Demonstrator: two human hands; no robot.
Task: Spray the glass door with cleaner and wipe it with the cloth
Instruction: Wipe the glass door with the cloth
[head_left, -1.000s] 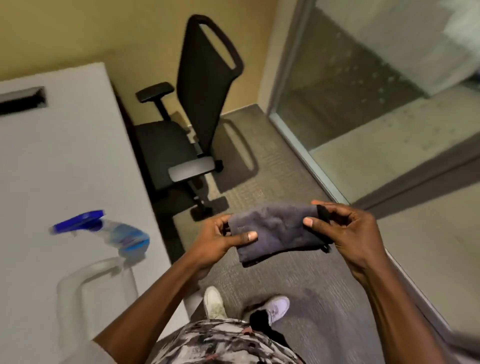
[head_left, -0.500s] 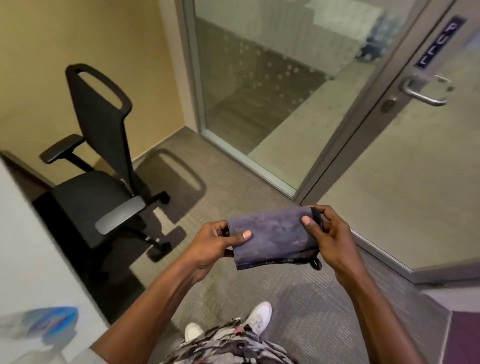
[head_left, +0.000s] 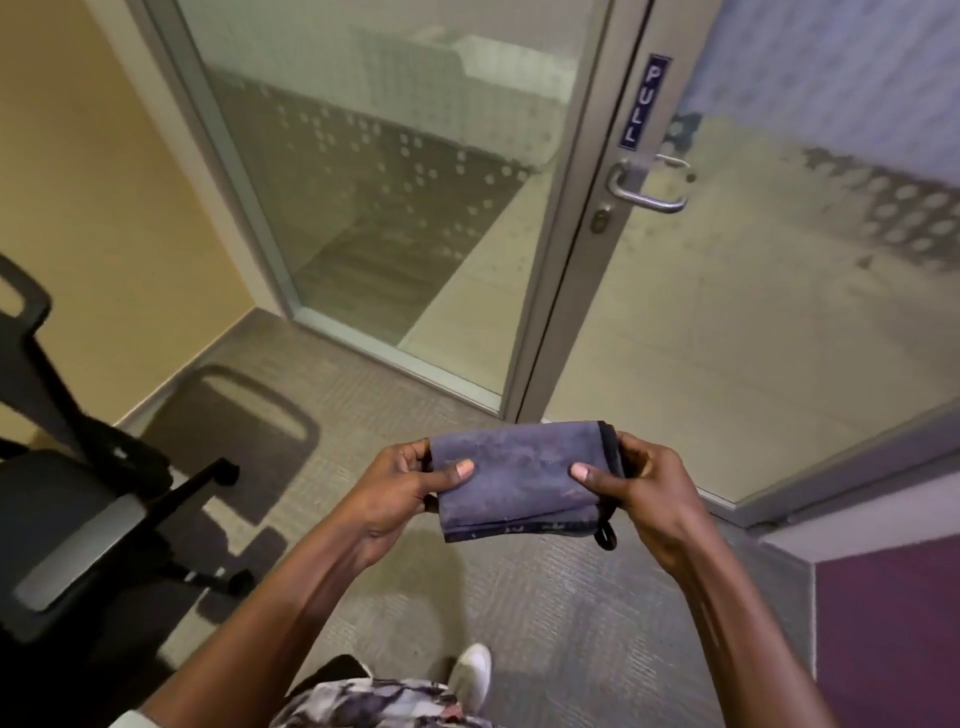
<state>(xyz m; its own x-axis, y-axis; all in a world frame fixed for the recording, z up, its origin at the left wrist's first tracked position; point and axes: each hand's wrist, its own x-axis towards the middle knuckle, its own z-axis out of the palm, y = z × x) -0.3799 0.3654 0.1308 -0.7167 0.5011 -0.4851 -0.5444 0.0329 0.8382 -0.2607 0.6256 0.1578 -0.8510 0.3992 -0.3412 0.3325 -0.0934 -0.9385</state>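
Note:
A folded grey-purple cloth (head_left: 519, 478) with a dark hem and a small loop is stretched between both hands at waist height. My left hand (head_left: 400, 488) pinches its left end, thumb on top. My right hand (head_left: 639, 483) pinches its right end the same way. The glass door (head_left: 769, 291) stands ahead to the right, with a metal lever handle (head_left: 647, 189) and a "PULL" sign (head_left: 641, 104) on its frame. Faint droplets speckle the door's glass. The spray bottle is out of view.
A fixed glass panel (head_left: 395, 197) fills the frame left of the door. A black office chair (head_left: 78, 493) stands at the left on the grey carpet (head_left: 519, 613). A yellow wall (head_left: 93, 208) is behind it. My white shoe (head_left: 470, 673) shows below.
My view has swung right, away from the white table and spray bottle toward the door, which now fills the upper right. Both hands keep the same hold on the cloth.

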